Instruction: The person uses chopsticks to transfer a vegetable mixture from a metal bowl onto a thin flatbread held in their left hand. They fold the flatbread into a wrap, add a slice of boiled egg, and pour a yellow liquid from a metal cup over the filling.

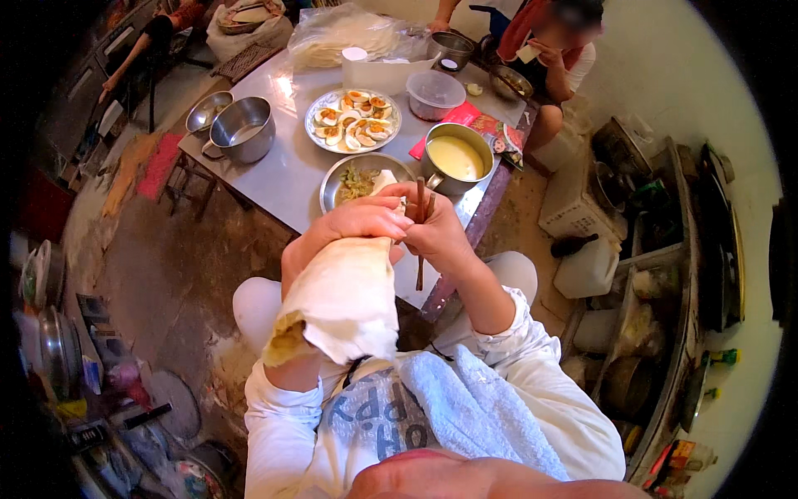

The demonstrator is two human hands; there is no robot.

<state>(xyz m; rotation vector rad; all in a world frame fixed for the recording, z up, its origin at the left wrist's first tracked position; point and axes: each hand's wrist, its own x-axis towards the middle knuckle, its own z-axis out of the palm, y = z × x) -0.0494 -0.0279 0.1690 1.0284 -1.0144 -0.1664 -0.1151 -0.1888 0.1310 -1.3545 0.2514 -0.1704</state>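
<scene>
A large pale flatbread (345, 295), folded over itself, is wrapped in my left hand (337, 233), its loose end drooping toward my lap. Some greenish filling shows at its lower left fold. My right hand (440, 237) is closed round a pair of brown chopsticks (420, 270), held upright, and its fingers meet the far end of the flatbread. Just beyond my hands, a metal bowl (327, 185) holds shredded greenish food and a pale piece. Farther back stands a plate (310, 125) of halved eggs. To the right is a metal pot (459, 176) of pale yellow liquid.
On the table (287, 187) stand a metal pot (249, 133), a plastic tub (434, 93), a red packet (474, 121) and bagged flatbreads (349, 37). Another person (569, 58) sits at the far right. Shelves (657, 274) line the right wall; metal pans (58, 349) stand at left.
</scene>
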